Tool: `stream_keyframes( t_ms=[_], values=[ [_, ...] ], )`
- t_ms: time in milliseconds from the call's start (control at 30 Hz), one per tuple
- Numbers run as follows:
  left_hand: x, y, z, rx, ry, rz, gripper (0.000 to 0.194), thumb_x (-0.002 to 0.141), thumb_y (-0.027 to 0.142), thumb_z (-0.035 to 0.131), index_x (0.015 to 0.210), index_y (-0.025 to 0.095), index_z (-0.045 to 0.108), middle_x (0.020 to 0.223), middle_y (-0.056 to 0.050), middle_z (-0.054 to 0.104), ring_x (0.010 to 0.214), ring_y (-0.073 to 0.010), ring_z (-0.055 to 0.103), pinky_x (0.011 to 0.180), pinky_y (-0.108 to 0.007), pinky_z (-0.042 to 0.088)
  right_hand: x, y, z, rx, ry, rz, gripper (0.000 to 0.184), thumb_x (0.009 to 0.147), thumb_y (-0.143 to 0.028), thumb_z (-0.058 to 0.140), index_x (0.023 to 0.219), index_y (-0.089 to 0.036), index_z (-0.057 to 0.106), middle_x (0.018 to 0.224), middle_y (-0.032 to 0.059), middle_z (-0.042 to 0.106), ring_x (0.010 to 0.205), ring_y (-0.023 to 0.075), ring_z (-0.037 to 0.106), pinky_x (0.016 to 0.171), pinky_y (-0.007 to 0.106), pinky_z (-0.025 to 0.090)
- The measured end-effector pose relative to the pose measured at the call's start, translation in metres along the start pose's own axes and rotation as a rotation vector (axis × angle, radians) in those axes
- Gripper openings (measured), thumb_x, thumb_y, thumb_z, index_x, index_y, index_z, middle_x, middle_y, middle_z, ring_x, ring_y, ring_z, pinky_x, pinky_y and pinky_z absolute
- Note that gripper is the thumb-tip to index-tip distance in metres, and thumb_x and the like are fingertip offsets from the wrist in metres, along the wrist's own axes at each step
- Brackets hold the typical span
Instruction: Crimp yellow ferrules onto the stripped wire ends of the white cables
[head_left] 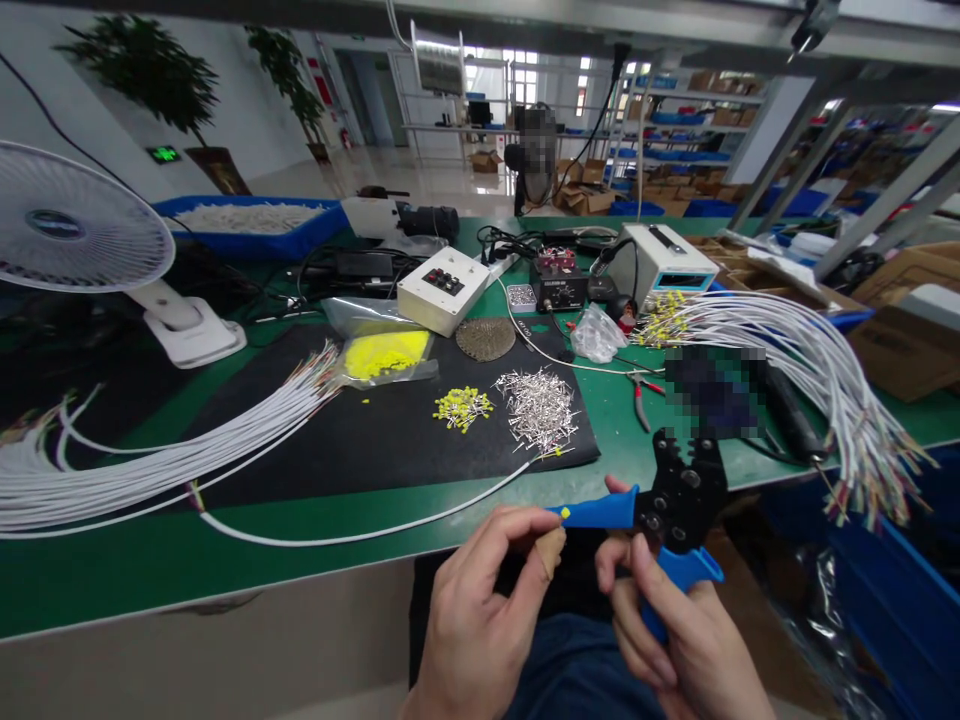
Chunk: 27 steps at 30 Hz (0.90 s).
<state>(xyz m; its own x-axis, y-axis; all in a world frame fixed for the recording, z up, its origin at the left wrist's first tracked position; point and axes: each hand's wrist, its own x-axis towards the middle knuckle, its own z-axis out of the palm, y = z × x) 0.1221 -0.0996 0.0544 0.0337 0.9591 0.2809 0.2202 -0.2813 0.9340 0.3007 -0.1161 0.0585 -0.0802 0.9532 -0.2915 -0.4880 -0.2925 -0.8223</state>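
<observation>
My right hand (679, 635) grips the blue handles of a crimping tool (679, 500) with a black head, held just below the table's front edge. My left hand (480, 610) is pinched, with a bandage on one fingertip, holding a small yellow cap (565, 513) at the tool's upper handle. A single white wire (360, 535) lies on the green table (112, 580), curving from the left toward my hands. On the black mat (375, 440) lie a small pile of yellow caps (463, 407) and a pile of metal terminals (538, 407).
A bundle of white wires (150, 465) fans across the left, another bundle (810, 370) at the right. A white fan (82, 225), a bag of yellow caps (384, 355), a white switch box (442, 288), a grey instrument (664, 262) and red pliers (641, 400) stand behind.
</observation>
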Motion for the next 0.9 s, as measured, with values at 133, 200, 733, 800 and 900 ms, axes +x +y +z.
stream_keyframes(
  t_ms=[133, 200, 733, 800, 900],
  values=[
    [0.000, 0.003, 0.003, -0.014, -0.015, 0.025, 0.030, 0.100, 0.013, 0.067, 0.121, 0.035, 0.070, 0.112, 0.005, 0.072, 0.100, -0.0100, 0.071, 0.089, -0.016, 0.055, -0.001, -0.001, 0.003, -0.025, 0.009, -0.021, 0.073, 0.101, -0.044, 0.064, 0.160, -0.041, 0.020, 0.093, 0.0000, 0.065, 0.037, -0.0024, 0.022, 0.035, 0.013, 0.022],
    [0.000, 0.006, 0.004, -0.011, -0.024, 0.071, 0.030, 0.098, 0.011, 0.068, 0.117, 0.033, 0.071, 0.108, 0.004, 0.073, 0.098, -0.0099, 0.071, 0.088, -0.015, 0.055, -0.003, -0.003, 0.006, -0.072, 0.048, -0.045, 0.079, 0.098, -0.042, 0.070, 0.159, -0.041, 0.021, 0.097, 0.0007, 0.066, 0.039, -0.0028, 0.023, 0.036, 0.013, 0.021],
    [-0.006, 0.012, 0.014, 0.056, -0.089, 0.300, 0.028, 0.094, -0.001, 0.066, 0.114, 0.018, 0.069, 0.100, -0.005, 0.069, 0.092, -0.0123, 0.068, 0.083, -0.019, 0.054, -0.011, -0.013, 0.018, -0.147, 0.132, -0.037, 0.100, 0.083, -0.041, 0.086, 0.158, -0.040, 0.021, 0.094, -0.0011, 0.066, 0.041, -0.0014, 0.026, 0.037, 0.014, 0.019],
    [-0.006, 0.012, 0.014, 0.057, -0.078, 0.289, 0.024, 0.095, 0.001, 0.066, 0.110, 0.019, 0.068, 0.098, -0.004, 0.068, 0.091, -0.0116, 0.068, 0.082, -0.018, 0.054, -0.011, -0.013, 0.018, -0.153, 0.125, -0.044, 0.100, 0.083, -0.041, 0.086, 0.158, -0.041, 0.020, 0.094, -0.0011, 0.066, 0.041, -0.0011, 0.026, 0.037, 0.014, 0.019],
    [-0.007, 0.013, 0.009, 0.059, -0.108, 0.276, 0.021, 0.097, 0.003, 0.063, 0.110, 0.019, 0.067, 0.099, -0.003, 0.067, 0.091, -0.0107, 0.067, 0.083, -0.018, 0.052, -0.012, -0.011, 0.014, -0.156, 0.111, -0.038, 0.097, 0.083, -0.041, 0.086, 0.157, -0.042, 0.023, 0.094, -0.0019, 0.066, 0.041, -0.0014, 0.026, 0.038, 0.014, 0.019]
  ],
)
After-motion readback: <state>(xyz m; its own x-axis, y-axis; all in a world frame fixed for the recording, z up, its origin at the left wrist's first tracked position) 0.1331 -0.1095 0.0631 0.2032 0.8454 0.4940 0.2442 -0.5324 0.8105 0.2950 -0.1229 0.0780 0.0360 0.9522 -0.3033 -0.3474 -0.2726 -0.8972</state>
